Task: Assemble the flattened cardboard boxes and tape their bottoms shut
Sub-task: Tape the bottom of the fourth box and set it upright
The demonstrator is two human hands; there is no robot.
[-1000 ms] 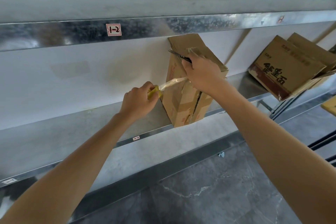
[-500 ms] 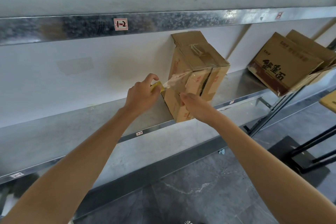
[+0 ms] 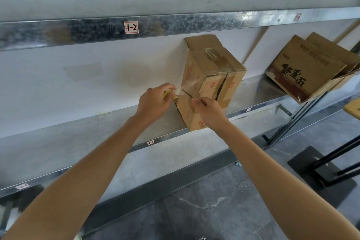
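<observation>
1. Where the galvanised metal shelf (image 3: 78, 142) meets the white wall (image 3: 78, 76), the cardboard box (image 3: 206, 76) stands on end. Its taped flaps face the camera and its lower corner sits at the shelf's front lip.
2. The left hand (image 3: 153, 103) is just left of the box, fingers curled round a yellow tape roll (image 3: 168, 94). A clear tape strip (image 3: 191, 85) runs taut from the roll onto the box's face.
3. The right hand (image 3: 210, 113) is in front of the box, fingers curled and pinching a thin dark tool (image 3: 187, 94) whose tip reaches the strip. I cannot tell what kind of tool it is.
4. An upper beam (image 3: 78, 29) of the same mottled metal crosses above and carries a white label (image 3: 131, 27) marked "1-2".
5. Farther right on the shelf, two printed cartons (image 3: 303, 68) lean tilted, overhanging the front edge.
6. Below lies a grey veined floor (image 3: 224, 200). A flat black stand base (image 3: 303, 165) rests on it at the right.
</observation>
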